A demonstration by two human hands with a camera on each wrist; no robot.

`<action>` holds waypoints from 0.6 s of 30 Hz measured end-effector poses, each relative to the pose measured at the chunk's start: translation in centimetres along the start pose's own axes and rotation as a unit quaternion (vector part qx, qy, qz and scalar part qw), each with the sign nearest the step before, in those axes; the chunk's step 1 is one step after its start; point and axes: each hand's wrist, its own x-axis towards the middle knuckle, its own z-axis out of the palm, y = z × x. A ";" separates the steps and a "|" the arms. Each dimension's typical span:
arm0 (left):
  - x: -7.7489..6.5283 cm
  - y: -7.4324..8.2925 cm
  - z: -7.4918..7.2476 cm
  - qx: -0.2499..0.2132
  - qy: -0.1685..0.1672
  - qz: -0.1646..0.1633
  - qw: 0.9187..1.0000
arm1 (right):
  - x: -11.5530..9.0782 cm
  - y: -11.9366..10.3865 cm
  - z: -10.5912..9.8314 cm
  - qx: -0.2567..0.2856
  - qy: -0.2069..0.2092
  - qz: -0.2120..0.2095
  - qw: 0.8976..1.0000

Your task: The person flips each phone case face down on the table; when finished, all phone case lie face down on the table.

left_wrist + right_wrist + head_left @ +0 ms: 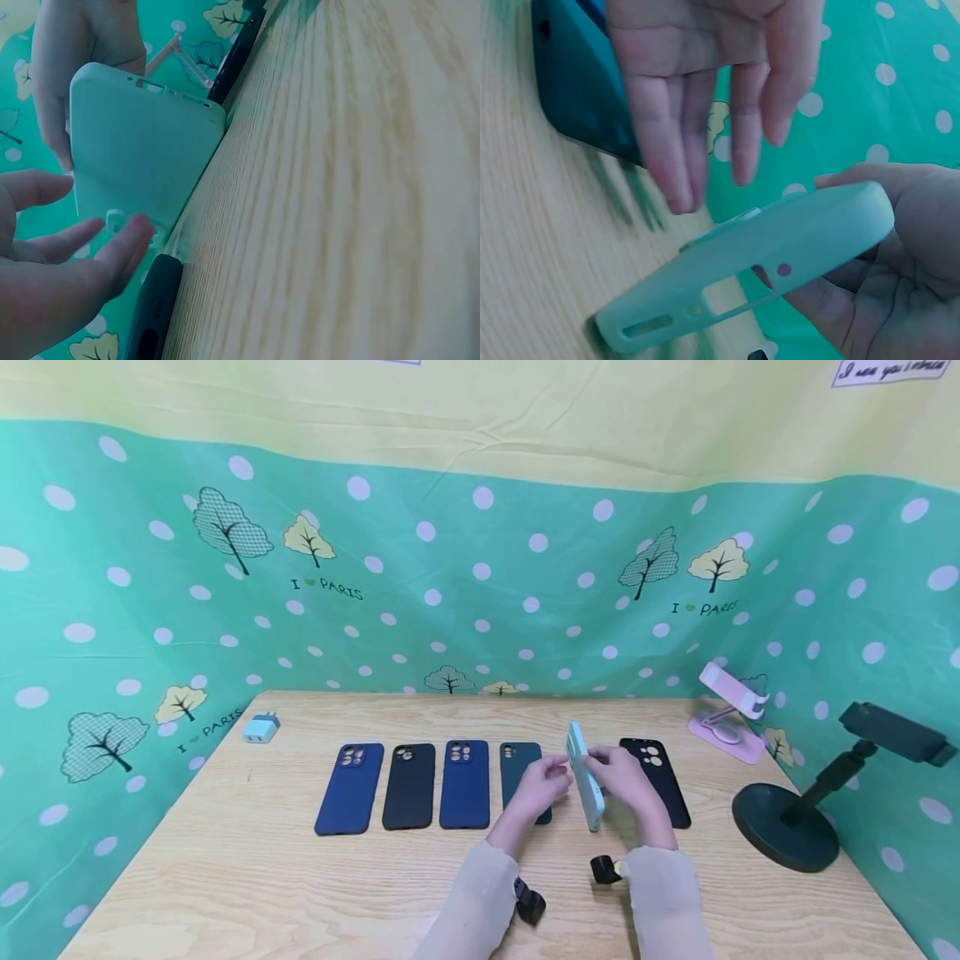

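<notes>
A mint green phone case [591, 797] is tilted up over the table between the two hands. My right hand [621, 774] holds it by its right side, the thumb and fingers on its edge. In the right wrist view the narrow side of the mint case [780, 240] shows its cutouts. My left hand [542, 787] is just left of the case, its fingers loosely spread, nothing in them. In the left wrist view these fingers [124, 251] overlap the camera end of the case. A dark teal phone case [514, 777] lies partly hidden under the left hand.
Left of the hands lie a blue case [350, 793], a black case [408, 789] and another blue case [465, 789]. A black case [670, 785] lies right. Farther out are a charger plug [260, 729], a pink phone stand [727, 739] and a black stand [795, 827].
</notes>
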 end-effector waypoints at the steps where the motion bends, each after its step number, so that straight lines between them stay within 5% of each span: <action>1: 0.0 0.0 0.0 0.004 -0.001 -0.005 1.000 | 0.0 0.0 -0.1 0.000 0.002 0.000 1.000; 8: 0.0 -0.1 0.2 0.037 -0.005 -0.025 0.999 | -0.1 0.4 -0.6 0.020 0.007 0.011 1.000; 18: -0.1 0.0 0.2 0.019 -0.015 -0.040 0.999 | -0.2 0.8 -0.9 0.073 -0.012 0.023 0.997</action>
